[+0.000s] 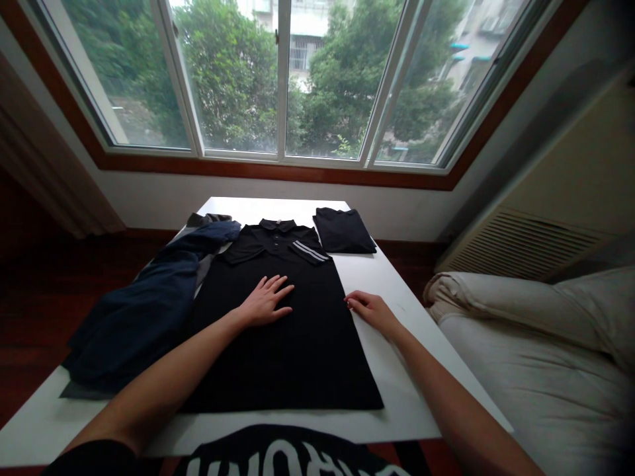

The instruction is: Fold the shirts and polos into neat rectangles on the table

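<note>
In the head view, the black shirt [288,357] lies flat in the middle of the table [407,416], with its collar [278,227] toward the far edge and its bottom close to the near edge. Both sleeves are laid in over the front, and the one on the right has white stripes [310,251]. The left hand [265,301] is spread out flat on the middle of the shirt. The right hand [372,311] is at the shirt's right side, thumb and finger close together; I cannot tell if they pinch any cloth. If the right hand tugs hard and the left hand does not press enough, the whole shirt could slide, or the front could get wrinkles. If the left hand drags as it presses, it could bunch up the cloth. A bump near the top could make the striped sleeve slip out or bend the collar. The pile of blue clothes [153,311] runs along the left edge, right beside the shirt, so the left arm could brush it and push some over that edge. The folded black cloth [344,231] sits by the far right corner, and a wide swing of the right hand could knock it crooked.
</note>
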The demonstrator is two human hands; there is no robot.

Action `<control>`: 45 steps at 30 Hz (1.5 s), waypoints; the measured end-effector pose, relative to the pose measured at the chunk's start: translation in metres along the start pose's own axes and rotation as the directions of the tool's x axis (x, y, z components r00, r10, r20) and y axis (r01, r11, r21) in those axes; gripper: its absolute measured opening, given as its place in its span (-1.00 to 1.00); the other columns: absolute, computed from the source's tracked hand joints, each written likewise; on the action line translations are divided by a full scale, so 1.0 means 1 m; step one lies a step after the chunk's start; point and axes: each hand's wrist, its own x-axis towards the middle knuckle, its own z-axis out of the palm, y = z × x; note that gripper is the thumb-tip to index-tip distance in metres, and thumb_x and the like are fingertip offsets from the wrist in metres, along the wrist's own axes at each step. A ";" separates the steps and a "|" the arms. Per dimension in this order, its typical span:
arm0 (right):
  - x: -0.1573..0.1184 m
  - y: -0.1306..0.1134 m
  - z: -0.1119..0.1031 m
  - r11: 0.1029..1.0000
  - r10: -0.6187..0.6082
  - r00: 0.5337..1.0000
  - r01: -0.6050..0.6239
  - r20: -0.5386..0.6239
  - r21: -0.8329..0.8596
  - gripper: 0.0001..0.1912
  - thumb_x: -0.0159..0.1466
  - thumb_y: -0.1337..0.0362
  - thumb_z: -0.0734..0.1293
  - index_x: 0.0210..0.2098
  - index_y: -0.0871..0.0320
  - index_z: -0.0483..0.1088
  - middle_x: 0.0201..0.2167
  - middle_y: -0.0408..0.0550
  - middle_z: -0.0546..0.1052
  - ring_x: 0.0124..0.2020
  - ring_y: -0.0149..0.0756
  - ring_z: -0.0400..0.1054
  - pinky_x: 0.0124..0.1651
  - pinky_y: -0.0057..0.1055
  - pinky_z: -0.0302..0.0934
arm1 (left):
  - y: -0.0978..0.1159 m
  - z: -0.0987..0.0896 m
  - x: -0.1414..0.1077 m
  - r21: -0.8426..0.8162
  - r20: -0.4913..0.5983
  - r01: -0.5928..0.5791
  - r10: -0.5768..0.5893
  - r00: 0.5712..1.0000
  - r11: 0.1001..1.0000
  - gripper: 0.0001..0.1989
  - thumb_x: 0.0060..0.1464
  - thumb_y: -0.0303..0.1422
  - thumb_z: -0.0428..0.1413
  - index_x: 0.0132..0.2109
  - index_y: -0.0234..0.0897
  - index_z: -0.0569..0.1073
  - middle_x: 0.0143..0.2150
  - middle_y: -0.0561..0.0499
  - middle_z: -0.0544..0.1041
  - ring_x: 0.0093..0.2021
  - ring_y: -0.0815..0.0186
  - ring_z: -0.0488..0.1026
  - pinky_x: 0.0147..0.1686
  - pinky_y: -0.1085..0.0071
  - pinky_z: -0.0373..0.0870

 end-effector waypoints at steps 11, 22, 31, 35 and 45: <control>-0.001 -0.003 -0.001 1.000 -0.003 1.000 0.003 0.016 -0.023 -0.63 0.38 0.00 0.27 -0.10 0.10 0.58 -0.27 -0.05 0.65 -0.24 -0.14 0.47 -0.10 -0.25 0.30 | -0.021 -0.006 0.001 -0.003 0.022 0.077 -0.077 0.997 0.997 -0.23 0.35 0.17 -0.08 0.54 -0.08 0.10 0.59 -0.16 -0.06 0.56 -0.07 -0.13 0.46 -0.11 -0.21; 0.000 0.001 0.000 0.999 -0.032 0.999 0.033 0.010 -0.031 -0.68 0.39 0.03 0.28 -0.11 0.05 0.59 -0.25 -0.08 0.65 -0.25 -0.15 0.48 -0.14 -0.29 0.29 | -0.056 -0.007 -0.001 0.060 0.006 0.233 -0.234 0.972 0.971 -0.20 0.32 0.24 -0.14 0.54 0.01 0.09 0.60 -0.03 -0.06 0.57 -0.02 -0.16 0.47 -0.07 -0.20; -0.002 -0.003 -0.003 0.998 -0.044 0.999 0.045 0.016 -0.045 -0.69 0.40 0.04 0.28 -0.10 0.05 0.59 -0.25 -0.08 0.66 -0.24 -0.16 0.48 -0.14 -0.29 0.29 | -0.073 -0.007 -0.003 0.079 -0.010 0.349 -0.349 0.937 0.934 -0.13 0.30 0.29 -0.19 0.55 -0.06 0.05 0.60 -0.10 -0.09 0.58 -0.04 -0.22 0.47 -0.09 -0.25; -0.002 -0.004 -0.002 0.999 -0.033 0.999 0.034 0.018 -0.039 -0.69 0.40 0.04 0.28 -0.10 0.05 0.59 -0.25 -0.09 0.65 -0.24 -0.16 0.48 -0.13 -0.29 0.29 | -0.073 -0.006 -0.003 0.077 0.007 0.363 -0.365 0.931 0.928 -0.12 0.29 0.29 -0.19 0.56 -0.07 0.04 0.61 -0.10 -0.11 0.58 -0.04 -0.24 0.47 -0.10 -0.27; -0.001 -0.003 -0.002 0.999 -0.048 0.999 0.048 0.026 -0.012 -0.68 0.40 0.04 0.27 -0.10 0.07 0.58 -0.22 -0.07 0.65 -0.21 -0.14 0.50 -0.11 -0.27 0.30 | -0.062 -0.014 -0.005 0.081 0.057 0.369 -0.374 0.926 0.926 -0.10 0.28 0.29 -0.16 0.56 -0.08 0.03 0.61 -0.12 -0.13 0.58 -0.09 -0.24 0.45 -0.17 -0.25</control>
